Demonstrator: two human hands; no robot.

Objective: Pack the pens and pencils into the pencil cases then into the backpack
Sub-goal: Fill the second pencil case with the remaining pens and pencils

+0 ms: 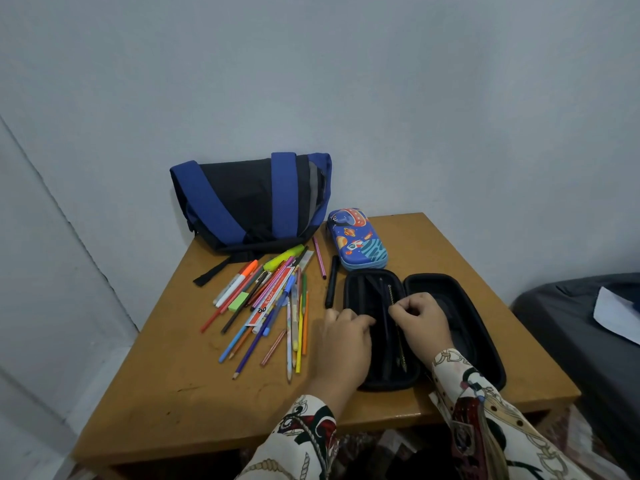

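I see a black pencil case (pixel 429 327) lying open flat on the wooden tabletop (pixel 173 393), both halves facing up. My left hand (pixel 346 341) rests on the near-left edge of the left half, fingers curled over the rim; whether that grip clamps anything I cannot tell. My right hand (pixel 420 318) sits over the hinge between the halves, fingers bent and pinched together on a thin dark pencil (pixel 394 327) that lies lengthwise in the left half. Just left of the case lies a black marker (pixel 331 286), untouched. Further left, well apart from both hands, the loose pile of pens and pencils (pixel 270 306) fans across the tabletop. A blue printed pencil case (pixel 356 239) sits zipped behind the black one, and the blue-and-black backpack (pixel 252 202) stands at the back against the wall.
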